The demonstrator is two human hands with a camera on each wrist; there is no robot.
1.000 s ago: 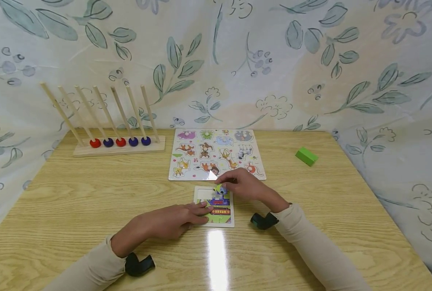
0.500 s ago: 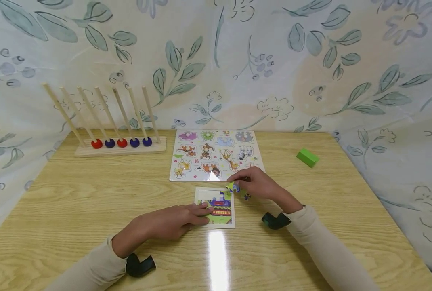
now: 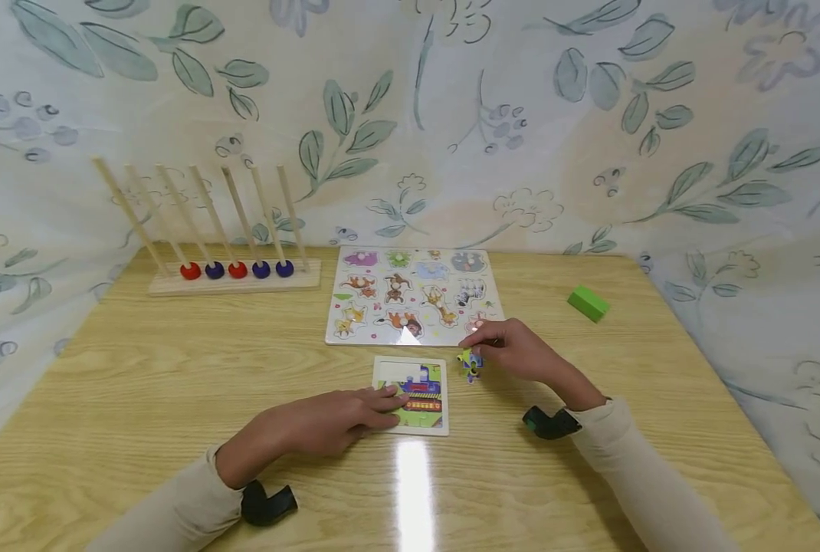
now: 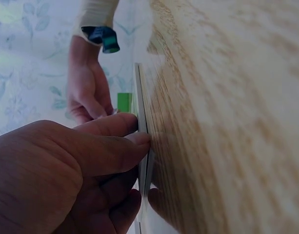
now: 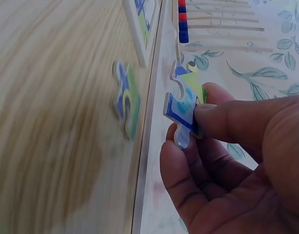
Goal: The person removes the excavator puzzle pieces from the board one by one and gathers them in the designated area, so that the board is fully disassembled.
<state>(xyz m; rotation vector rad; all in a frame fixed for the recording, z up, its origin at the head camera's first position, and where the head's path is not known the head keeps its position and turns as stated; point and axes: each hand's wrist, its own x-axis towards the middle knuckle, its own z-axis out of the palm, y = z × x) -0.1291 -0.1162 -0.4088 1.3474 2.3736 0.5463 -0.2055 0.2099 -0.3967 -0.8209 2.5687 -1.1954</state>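
Note:
A small framed jigsaw puzzle (image 3: 424, 419) with a train picture lies on the table, pale backing showing along its upper left. My left hand (image 3: 334, 420) rests its extended fingers on the puzzle's left side; in the left wrist view the fingertips (image 4: 139, 139) meet the frame's edge. To the right of the frame, my right hand (image 3: 520, 354) pinches a blue-and-yellow jigsaw piece (image 5: 183, 105) between thumb and fingers. Another jigsaw piece (image 5: 127, 100) lies on the tabletop close beside it, partly overlapped by the held one in the head view.
An animal peg puzzle board (image 3: 334, 326) lies just behind the frame. At the back left stands a wooden rack (image 3: 244, 282) with tall pegs and red and blue beads. A green block (image 3: 588, 303) sits at the back right, before a leaf-patterned cloth (image 3: 520, 153).
My right hand has moved right, carrying the jigsaw piece from above the framed puzzle to the table beside it. My left hand has stayed on the puzzle.

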